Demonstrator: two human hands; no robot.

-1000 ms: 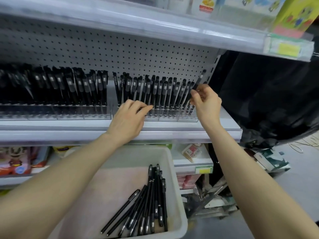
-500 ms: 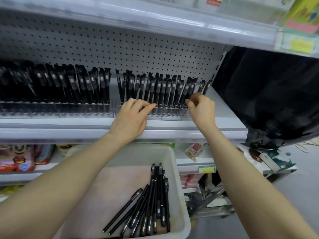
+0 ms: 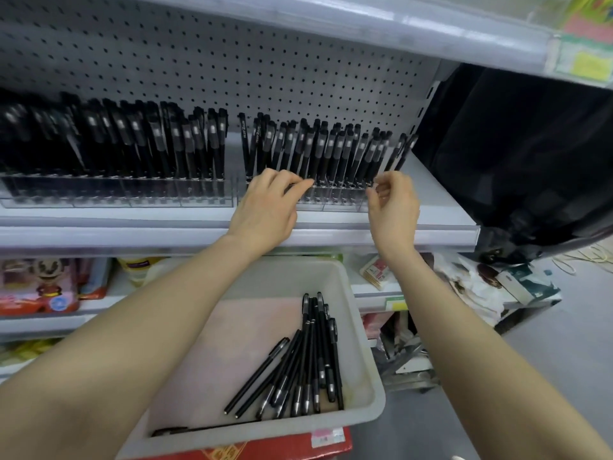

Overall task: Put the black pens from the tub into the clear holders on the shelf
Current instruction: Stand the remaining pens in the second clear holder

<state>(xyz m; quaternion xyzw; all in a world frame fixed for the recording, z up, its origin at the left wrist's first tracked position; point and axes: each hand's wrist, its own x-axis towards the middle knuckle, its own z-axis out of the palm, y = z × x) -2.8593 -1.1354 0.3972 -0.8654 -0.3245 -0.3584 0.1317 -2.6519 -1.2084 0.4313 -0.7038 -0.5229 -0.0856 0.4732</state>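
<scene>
Both grips empty: left hand [image 3: 265,207] fingers resting on the holder [image 3: 331,202], right hand [image 3: 394,202] loosely curled. Pens [image 3: 305,356] lie below-behind you in the tub [image 3: 361,327], long axis pointing shelfward; right's nearer.

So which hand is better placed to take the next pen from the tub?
Probably the right hand: it looks empty and clear of the holder, while the left hand rests on it. The pens lie on the tub's right side.

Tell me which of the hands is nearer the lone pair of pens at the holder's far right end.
Right. The right hand sits just below-left of that pair of pens; the left hand is well over toward the holder's left end.
</scene>
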